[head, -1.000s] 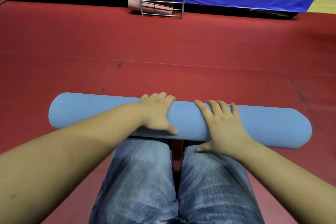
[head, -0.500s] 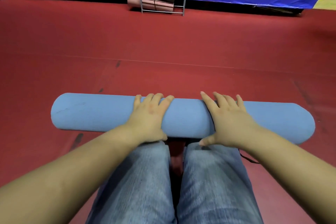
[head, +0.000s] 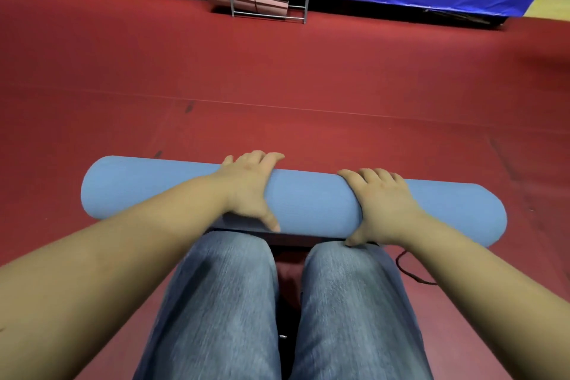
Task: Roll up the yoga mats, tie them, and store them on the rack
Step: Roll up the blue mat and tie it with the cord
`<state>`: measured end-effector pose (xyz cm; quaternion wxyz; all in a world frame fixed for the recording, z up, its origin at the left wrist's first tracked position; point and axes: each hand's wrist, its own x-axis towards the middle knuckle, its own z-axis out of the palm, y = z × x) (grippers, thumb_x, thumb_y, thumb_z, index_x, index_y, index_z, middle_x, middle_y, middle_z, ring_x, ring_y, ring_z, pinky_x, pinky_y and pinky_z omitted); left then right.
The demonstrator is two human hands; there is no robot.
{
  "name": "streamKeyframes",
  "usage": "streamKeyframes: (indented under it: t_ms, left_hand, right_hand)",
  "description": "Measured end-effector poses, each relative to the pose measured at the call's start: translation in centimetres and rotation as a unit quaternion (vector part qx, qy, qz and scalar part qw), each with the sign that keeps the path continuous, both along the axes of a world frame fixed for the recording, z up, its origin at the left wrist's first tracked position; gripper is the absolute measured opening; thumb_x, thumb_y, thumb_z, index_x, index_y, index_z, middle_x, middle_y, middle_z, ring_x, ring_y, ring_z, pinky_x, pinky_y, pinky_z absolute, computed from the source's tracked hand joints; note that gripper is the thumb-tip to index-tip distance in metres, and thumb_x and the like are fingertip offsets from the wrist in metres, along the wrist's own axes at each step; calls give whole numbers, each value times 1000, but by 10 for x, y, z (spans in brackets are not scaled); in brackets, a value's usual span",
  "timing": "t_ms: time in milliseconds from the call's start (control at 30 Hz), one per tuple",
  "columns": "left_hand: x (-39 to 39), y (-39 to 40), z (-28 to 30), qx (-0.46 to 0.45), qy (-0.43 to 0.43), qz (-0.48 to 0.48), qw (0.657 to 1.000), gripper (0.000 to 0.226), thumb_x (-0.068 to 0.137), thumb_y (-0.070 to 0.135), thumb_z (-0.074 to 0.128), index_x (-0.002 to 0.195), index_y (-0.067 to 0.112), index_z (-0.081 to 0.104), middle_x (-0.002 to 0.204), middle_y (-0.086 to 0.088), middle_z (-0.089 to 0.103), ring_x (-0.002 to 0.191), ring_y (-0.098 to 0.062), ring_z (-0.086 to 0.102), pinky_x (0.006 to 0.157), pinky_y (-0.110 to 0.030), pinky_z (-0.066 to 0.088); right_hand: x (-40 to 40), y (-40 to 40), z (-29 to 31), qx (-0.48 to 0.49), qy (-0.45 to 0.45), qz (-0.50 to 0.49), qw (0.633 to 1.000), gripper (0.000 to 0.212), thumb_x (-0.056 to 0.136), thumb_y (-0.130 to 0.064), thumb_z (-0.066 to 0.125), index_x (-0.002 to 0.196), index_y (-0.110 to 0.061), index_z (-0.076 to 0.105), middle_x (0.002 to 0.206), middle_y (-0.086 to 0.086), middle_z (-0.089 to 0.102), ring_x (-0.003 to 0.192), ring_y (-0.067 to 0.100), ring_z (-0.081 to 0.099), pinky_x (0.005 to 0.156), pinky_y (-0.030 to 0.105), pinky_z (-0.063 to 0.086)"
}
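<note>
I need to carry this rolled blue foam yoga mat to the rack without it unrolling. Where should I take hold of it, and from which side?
Grip the rolled blue foam yoga mat around its middle span, coming from above and the near side, much as the left hand and right hand wrap it now. It is a long roll lying crosswise on the floor; its loose edge seems to lie underneath, so fingers curled under would probably pin it.

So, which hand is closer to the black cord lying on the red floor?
Right. The right hand grips the blue mat roll just above the black cord; the left hand grips the roll further away, past the knees.
</note>
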<state>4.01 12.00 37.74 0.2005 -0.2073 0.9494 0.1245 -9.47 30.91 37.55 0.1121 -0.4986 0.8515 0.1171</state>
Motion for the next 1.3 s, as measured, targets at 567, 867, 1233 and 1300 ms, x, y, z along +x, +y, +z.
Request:
streamKeyframes:
  t_ms: [567,867,1233,1300]
  left_hand:
    - [-23,-39,-41,38,-69,-24,997,96,43,59,82,123,28,38,115,3,52,104,-22,52,87,-36,42]
    - [-1,-42,-55,-12,-25,-48,998,123,41,68,79,140,27,20,140,4,37,130,-19,35,109,-48,25]
    - [-12,-58,-84,17,-12,-17,1000,91,43,58,78,120,32,35,117,7,54,108,-20,50,92,-39,40]
    - [-15,-60,-83,30,-22,-21,999,90,43,58,79,119,33,36,115,8,55,106,-20,51,90,-38,41]
  right_hand:
    - [-21,-22,-18,63,-51,-2,997,136,44,-71,78,149,-27,4,146,3,29,136,25,27,115,44,17]
    - [-61,-53,-33,121,-175,-22,977,113,44,-56,86,140,-40,28,123,-4,49,116,22,46,99,37,40]
    - [-56,-43,-45,122,-65,40,990,135,50,-72,73,150,-34,-8,153,3,21,142,23,21,115,52,14]
    - [-55,-33,-51,95,-59,42,993,134,51,-76,70,150,-32,-9,153,1,22,141,22,21,115,51,15]
